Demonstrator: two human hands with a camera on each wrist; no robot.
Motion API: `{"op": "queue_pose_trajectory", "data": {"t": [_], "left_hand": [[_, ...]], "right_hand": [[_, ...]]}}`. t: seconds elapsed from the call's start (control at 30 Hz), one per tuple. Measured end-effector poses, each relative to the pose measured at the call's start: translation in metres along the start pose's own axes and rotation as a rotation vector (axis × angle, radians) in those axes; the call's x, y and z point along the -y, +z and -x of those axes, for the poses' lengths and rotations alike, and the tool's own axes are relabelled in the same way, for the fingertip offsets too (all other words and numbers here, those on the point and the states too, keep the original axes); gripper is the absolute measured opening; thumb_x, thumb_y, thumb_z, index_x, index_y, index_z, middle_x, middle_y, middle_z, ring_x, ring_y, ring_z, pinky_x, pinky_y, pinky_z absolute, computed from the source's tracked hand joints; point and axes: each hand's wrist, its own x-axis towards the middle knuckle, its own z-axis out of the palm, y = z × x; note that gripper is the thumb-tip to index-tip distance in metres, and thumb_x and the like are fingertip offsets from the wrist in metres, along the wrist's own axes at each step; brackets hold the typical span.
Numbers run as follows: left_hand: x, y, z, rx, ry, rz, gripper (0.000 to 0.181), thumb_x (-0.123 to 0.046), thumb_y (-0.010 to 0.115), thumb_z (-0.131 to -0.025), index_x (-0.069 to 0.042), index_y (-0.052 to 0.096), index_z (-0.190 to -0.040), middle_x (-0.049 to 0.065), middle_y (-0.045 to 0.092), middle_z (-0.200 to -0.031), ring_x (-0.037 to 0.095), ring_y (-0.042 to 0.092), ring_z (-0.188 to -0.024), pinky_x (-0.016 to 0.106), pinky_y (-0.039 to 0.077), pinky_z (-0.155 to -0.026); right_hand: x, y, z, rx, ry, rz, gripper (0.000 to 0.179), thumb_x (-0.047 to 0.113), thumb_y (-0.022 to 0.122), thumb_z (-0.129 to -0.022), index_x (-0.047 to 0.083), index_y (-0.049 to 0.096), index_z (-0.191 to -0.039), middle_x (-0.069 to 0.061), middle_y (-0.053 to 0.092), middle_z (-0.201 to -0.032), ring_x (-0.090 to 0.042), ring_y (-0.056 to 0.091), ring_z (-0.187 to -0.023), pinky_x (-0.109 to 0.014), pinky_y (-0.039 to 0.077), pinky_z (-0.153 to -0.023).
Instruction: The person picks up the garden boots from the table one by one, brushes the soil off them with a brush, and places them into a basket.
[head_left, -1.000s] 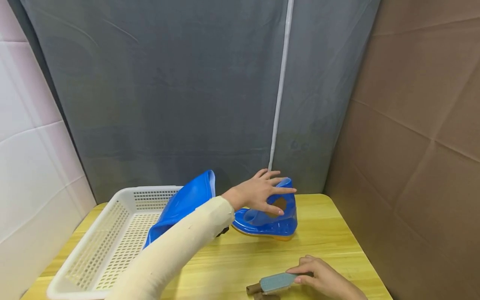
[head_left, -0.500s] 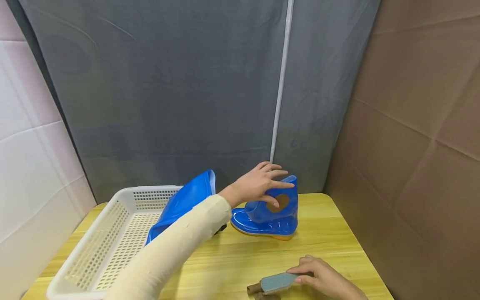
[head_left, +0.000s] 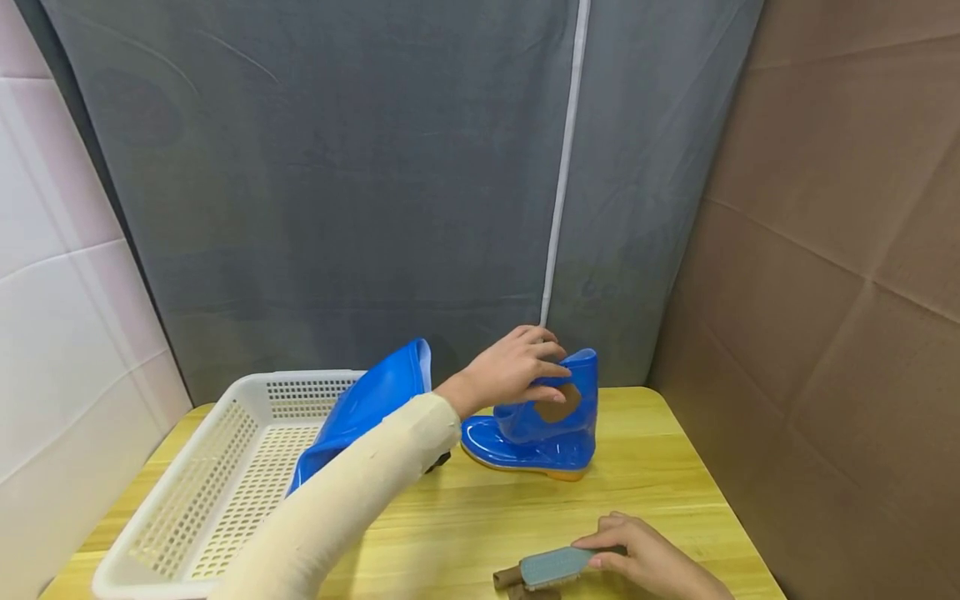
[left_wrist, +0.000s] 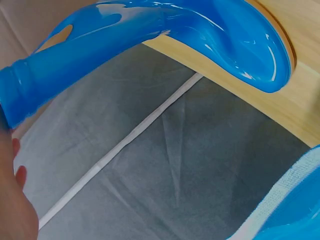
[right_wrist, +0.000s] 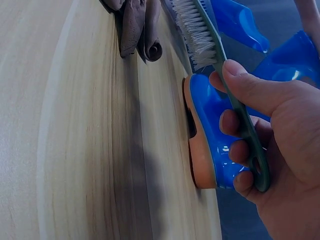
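A blue rubber boot (head_left: 540, 450) with an orange sole and a brown oval patch stands upright on the table. My left hand (head_left: 513, 371) is at the top of its shaft, fingers loosely bent and overlapping the rim. The left wrist view shows the boot's shaft (left_wrist: 85, 70) reaching down to that hand (left_wrist: 17, 200). With my right hand (head_left: 645, 554) I grip the handle of a grey-green scrubbing brush (head_left: 551, 567). Its white bristles (right_wrist: 195, 35) show in the right wrist view, over a rolled brown cloth (right_wrist: 137, 25).
A white perforated plastic basket (head_left: 247, 392) stands at the left of the wooden table (head_left: 465, 517). A second blue boot (head_left: 375, 396) leans over its right side, partly behind my left sleeve. A grey curtain (head_left: 360, 208) hangs behind, and a brown one (head_left: 840, 275) at the right.
The boot's shaft has risen from a pressed-down, leaning shape to upright. My left hand's spread fingers have drawn in, and the hand has shifted slightly left. The right hand stays put with the brush.
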Motion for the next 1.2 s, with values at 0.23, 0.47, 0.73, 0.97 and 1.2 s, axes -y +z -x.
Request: {"op": "queue_pose_trajectory", "data": {"t": [0.23,0.47,0.73,0.97,1.2], "left_hand": [[0.002,0.001,0.011,0.122,-0.087,0.055,0.071,-0.076,0.046,-0.088,-0.04,0.041,-0.149,0.0,0.037,-0.16,0.027,0.032,-0.146,0.053,0.021,-0.123],[0.008,-0.004,0.021,0.212,-0.064,0.037,0.099,-0.078,0.069,-0.07,-0.045,0.028,-0.153,-0.002,0.024,-0.166,0.028,0.026,-0.15,0.053,0.019,-0.124],[0.013,-0.01,0.025,0.08,-0.013,-0.057,0.088,-0.046,0.078,-0.081,-0.04,0.03,-0.154,0.0,0.03,-0.164,0.026,0.035,-0.147,0.048,0.027,-0.123],[0.015,0.02,0.037,-0.168,-0.132,-0.025,0.073,-0.043,0.068,-0.091,-0.041,0.03,-0.154,0.003,0.032,-0.163,0.026,0.042,-0.142,0.048,0.033,-0.12],[0.014,0.042,0.041,-0.188,-0.229,0.041,0.062,-0.044,0.051,-0.101,-0.044,0.021,-0.156,0.006,0.022,-0.166,0.03,0.04,-0.143,0.05,0.033,-0.12]], "right_hand": [[0.0,0.0,0.001,-0.001,0.019,-0.004,0.034,0.037,0.056,-0.098,0.024,0.068,-0.128,0.013,0.052,-0.081,0.008,0.041,-0.072,-0.015,0.04,-0.062],[0.0,0.001,0.001,-0.004,0.004,0.001,0.034,0.036,0.056,-0.099,0.024,0.068,-0.127,0.013,0.052,-0.08,0.009,0.039,-0.072,-0.015,0.039,-0.062],[0.002,0.001,0.001,-0.003,-0.015,-0.008,0.033,0.032,0.056,-0.099,0.022,0.068,-0.128,0.009,0.055,-0.081,0.008,0.041,-0.073,-0.015,0.04,-0.063],[-0.001,0.002,0.0,-0.012,-0.023,0.02,0.032,0.033,0.055,-0.099,0.025,0.068,-0.128,0.013,0.054,-0.081,0.009,0.04,-0.074,-0.016,0.04,-0.063],[-0.001,0.003,-0.002,-0.003,-0.016,0.022,0.032,0.033,0.055,-0.099,0.025,0.068,-0.128,0.012,0.056,-0.083,0.008,0.042,-0.074,-0.015,0.039,-0.064]]}}
